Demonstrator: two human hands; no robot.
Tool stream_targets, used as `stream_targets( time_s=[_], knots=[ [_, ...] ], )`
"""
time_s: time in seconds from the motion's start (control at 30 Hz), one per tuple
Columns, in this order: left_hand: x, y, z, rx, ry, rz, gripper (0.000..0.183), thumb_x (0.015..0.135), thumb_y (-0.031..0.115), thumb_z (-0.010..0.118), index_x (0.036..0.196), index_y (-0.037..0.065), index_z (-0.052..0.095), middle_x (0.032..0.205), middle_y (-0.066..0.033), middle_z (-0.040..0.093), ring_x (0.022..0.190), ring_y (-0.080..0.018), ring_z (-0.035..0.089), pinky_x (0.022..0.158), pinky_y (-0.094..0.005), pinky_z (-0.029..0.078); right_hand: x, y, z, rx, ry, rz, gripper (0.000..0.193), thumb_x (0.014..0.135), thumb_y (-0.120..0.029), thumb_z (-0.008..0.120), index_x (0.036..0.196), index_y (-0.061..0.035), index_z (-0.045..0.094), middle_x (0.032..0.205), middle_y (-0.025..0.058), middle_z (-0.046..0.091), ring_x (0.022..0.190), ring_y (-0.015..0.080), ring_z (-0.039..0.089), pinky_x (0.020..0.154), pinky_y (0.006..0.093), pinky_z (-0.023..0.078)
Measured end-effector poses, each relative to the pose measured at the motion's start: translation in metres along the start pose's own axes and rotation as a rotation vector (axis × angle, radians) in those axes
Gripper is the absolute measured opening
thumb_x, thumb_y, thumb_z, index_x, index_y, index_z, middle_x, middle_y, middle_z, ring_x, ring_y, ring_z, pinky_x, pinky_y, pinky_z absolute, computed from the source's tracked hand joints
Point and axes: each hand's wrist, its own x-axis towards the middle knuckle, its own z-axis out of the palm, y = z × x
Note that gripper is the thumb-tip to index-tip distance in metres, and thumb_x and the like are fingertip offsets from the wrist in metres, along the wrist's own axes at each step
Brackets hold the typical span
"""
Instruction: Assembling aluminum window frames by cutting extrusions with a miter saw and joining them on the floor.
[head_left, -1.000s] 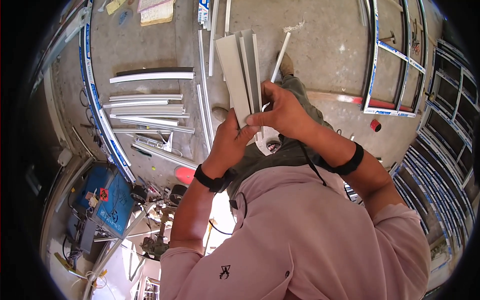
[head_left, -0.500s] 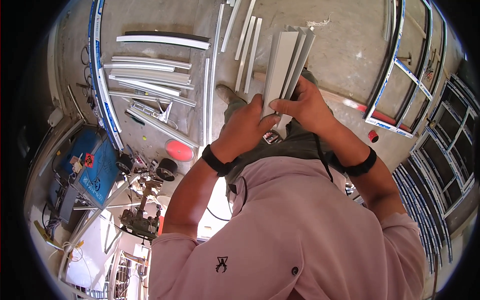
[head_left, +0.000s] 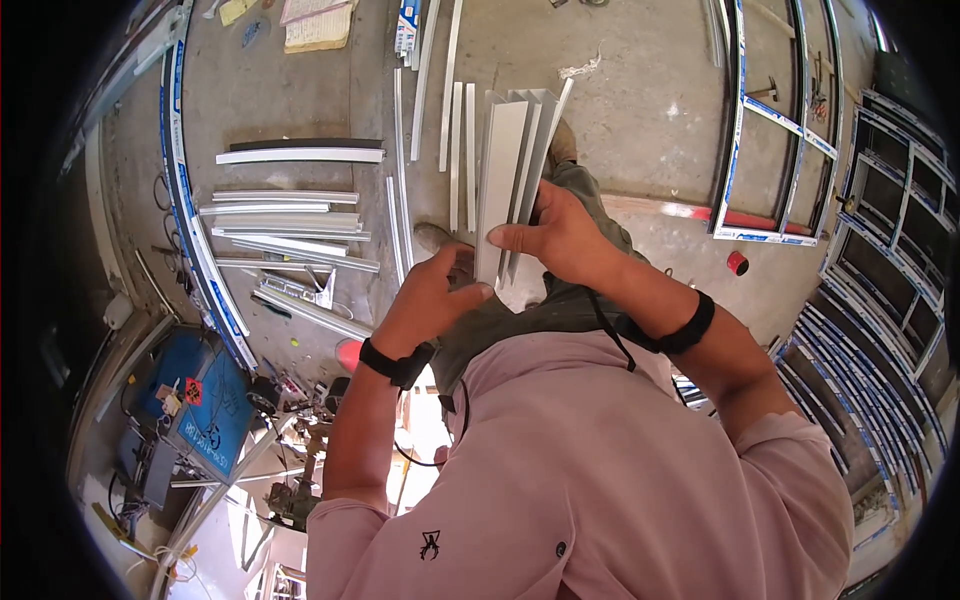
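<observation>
My right hand [head_left: 565, 240] grips a bundle of pale grey aluminium profiles [head_left: 502, 170], its thumb across the near face and its other fingers round the right side. The long channelled pieces stand nearly upright in front of my legs, their upper ends side by side. At the bundle's lower left edge is my left hand [head_left: 428, 305], its thumb stretched toward the lower end and apart from the half-curled fingers. It appears to hold nothing; whether a fingertip touches the metal, I cannot tell.
Several cut profiles [head_left: 285, 210] lie on the concrete floor at left, with longer strips [head_left: 457, 150] ahead. Window frames [head_left: 775, 238] lie at right beside a red roll [head_left: 738, 263]. A blue machine [head_left: 205, 400] stands at lower left. Papers [head_left: 318, 28] lie at the far left.
Both hands and the profile bundle have shifted left and slightly down in the picture. My left hand has come away from its grip on the bundle's lower part. The view has turned.
</observation>
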Motion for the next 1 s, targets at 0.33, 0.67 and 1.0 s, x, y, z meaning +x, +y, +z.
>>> stream_targets(
  time_s=[0.33, 0.67, 1.0],
  knots=[
    [0.040, 0.101, 0.023, 0.015, -0.018, 0.271, 0.062, 0.078, 0.027, 0.076, 0.127, 0.000, 0.048, 0.110, -0.0126, 0.064, 0.100, -0.0219, 0.062, 0.089, -0.0337, 0.047, -0.037, -0.012, -0.059, -0.015, 0.168, -0.131, 0.043, 0.077, -0.014, 0.074, 0.113, 0.0014, 0.057, 0.094, 0.0145, 0.069, 0.085, 0.0181, 0.064, 0.077, 0.0336, 0.051],
    [0.126, 0.255, 0.108, 0.013, 0.062, 0.391, 0.032, 0.083, 0.020, 0.073, 0.106, 0.000, 0.063, 0.093, -0.0049, 0.067, 0.085, -0.0130, 0.062, 0.077, -0.0293, 0.049, -0.088, -0.106, -0.213, -0.536, 0.198, -0.199, 0.042, 0.074, -0.031, 0.073, 0.094, 0.0009, 0.056, 0.081, 0.0239, 0.063, 0.081, 0.0414, 0.062, 0.071, 0.0465, 0.048],
    [0.189, 0.350, 0.091, 0.105, 0.148, 0.510, 0.028, 0.083, 0.005, 0.061, 0.110, -0.003, 0.060, 0.089, -0.0057, 0.065, 0.081, -0.0116, 0.060, 0.072, -0.0273, 0.048, -0.097, -0.112, -0.321, 0.089, 0.637, -0.347, 0.040, 0.081, -0.028, 0.074, 0.105, 0.0001, 0.057, 0.088, 0.0105, 0.064, 0.079, 0.0202, 0.062, 0.074, 0.0354, 0.049]
  ],
)
